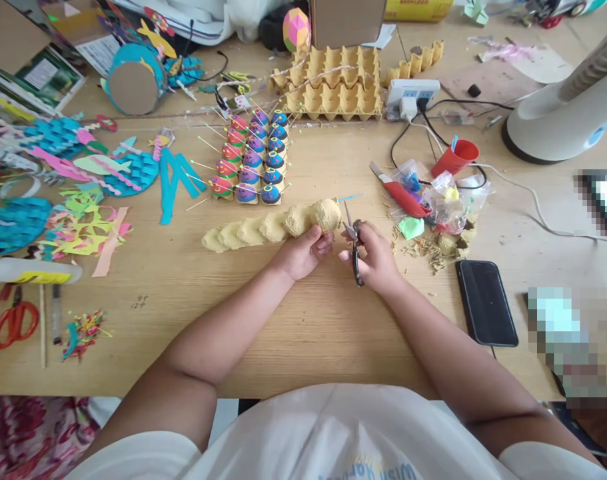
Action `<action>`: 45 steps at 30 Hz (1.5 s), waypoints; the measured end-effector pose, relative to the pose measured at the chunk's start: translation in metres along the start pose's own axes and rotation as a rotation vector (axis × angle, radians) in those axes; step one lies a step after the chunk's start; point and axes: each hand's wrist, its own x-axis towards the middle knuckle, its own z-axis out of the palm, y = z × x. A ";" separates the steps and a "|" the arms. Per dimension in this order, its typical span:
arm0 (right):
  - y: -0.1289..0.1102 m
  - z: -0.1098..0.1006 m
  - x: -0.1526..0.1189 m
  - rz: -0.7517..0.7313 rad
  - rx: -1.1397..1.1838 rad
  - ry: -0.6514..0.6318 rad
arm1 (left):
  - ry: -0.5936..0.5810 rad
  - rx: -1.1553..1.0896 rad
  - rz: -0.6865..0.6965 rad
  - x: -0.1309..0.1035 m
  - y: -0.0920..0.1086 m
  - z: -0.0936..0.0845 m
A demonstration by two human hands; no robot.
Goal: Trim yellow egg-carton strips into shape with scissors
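Egg-carton strip, one, six cups, long axis left-right, slanting away rightward; left fingers closed on its right end, right fingers curled round one scissors.

"Wish Har" is seen in blue lettering on a white shirt, the rest cut off. Small handwritten characters are marked on the wooden tabletop, too faint to be read surely; print on a yellow package is blurred.
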 end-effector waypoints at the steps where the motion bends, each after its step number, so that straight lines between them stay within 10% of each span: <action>1: 0.002 0.001 -0.001 -0.029 -0.079 0.038 | -0.004 0.000 -0.006 0.000 0.000 -0.001; 45: 0.017 0.006 -0.005 -0.137 -0.356 0.175 | -0.170 -0.084 -0.065 0.005 -0.006 0.004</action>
